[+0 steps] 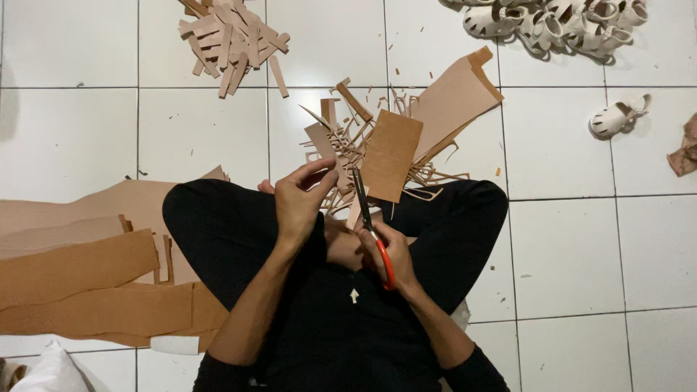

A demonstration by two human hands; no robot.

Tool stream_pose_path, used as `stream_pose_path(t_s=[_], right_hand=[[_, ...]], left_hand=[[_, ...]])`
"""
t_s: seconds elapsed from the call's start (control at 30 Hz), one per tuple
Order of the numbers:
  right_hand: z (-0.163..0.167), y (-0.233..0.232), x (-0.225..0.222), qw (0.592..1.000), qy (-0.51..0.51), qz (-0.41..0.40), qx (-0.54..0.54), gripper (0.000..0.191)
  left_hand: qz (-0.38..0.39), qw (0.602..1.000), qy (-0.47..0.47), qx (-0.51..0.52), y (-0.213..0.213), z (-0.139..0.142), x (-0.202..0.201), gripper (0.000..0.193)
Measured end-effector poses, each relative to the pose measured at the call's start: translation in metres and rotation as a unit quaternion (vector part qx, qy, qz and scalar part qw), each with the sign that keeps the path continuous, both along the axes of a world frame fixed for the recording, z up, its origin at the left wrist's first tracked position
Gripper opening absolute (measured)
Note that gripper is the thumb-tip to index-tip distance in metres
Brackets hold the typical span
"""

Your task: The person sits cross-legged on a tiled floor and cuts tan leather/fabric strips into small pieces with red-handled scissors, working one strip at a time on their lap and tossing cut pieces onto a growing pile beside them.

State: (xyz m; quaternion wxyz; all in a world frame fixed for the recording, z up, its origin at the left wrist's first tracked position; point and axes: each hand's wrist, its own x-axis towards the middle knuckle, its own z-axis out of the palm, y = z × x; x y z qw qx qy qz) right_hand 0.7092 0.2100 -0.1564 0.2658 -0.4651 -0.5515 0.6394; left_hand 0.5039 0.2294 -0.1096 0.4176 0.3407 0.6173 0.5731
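I sit cross-legged on a white tiled floor in black trousers. My left hand (299, 197) pinches a narrow strip of tan leather-like sheet (324, 145) held up in front of me. My right hand (388, 254) grips scissors (365, 210) with red-orange handles, blades pointing up and closed into the material. To the right of the blades hangs the wider brown piece (390, 154) of the same sheet. Thin offcuts lie on the floor behind it.
A heap of cut tan strips (231, 40) lies at the top. Large tan sheets (80, 268) spread at my left. A folded tan sheet (457, 94) lies ahead. Several white sandals (552, 22) sit top right, with one more white sandal (616, 117) apart from them.
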Motion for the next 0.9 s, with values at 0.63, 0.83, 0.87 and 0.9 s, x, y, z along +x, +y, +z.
stream_pose_path(t_s=[0.63, 0.83, 0.87, 0.9], right_hand=[[0.039, 0.013, -0.003, 0.995, 0.008, 0.043, 0.086, 0.033], [0.039, 0.015, -0.001, 0.997, -0.036, 0.015, 0.064, 0.033], [0.038, 0.016, -0.001, 0.997, -0.043, 0.010, 0.068, 0.031], [0.036, 0.015, -0.001, 0.996, -0.051, 0.004, 0.070, 0.030]], left_hand=[[-0.014, 0.998, -0.008, 0.063, -0.003, 0.024, 0.018, 0.042], [-0.025, 0.999, -0.016, 0.038, -0.001, 0.027, 0.020, 0.043], [-0.028, 0.999, -0.024, 0.039, 0.000, 0.027, 0.020, 0.043], [-0.029, 0.998, -0.021, 0.042, 0.001, 0.027, 0.020, 0.043]])
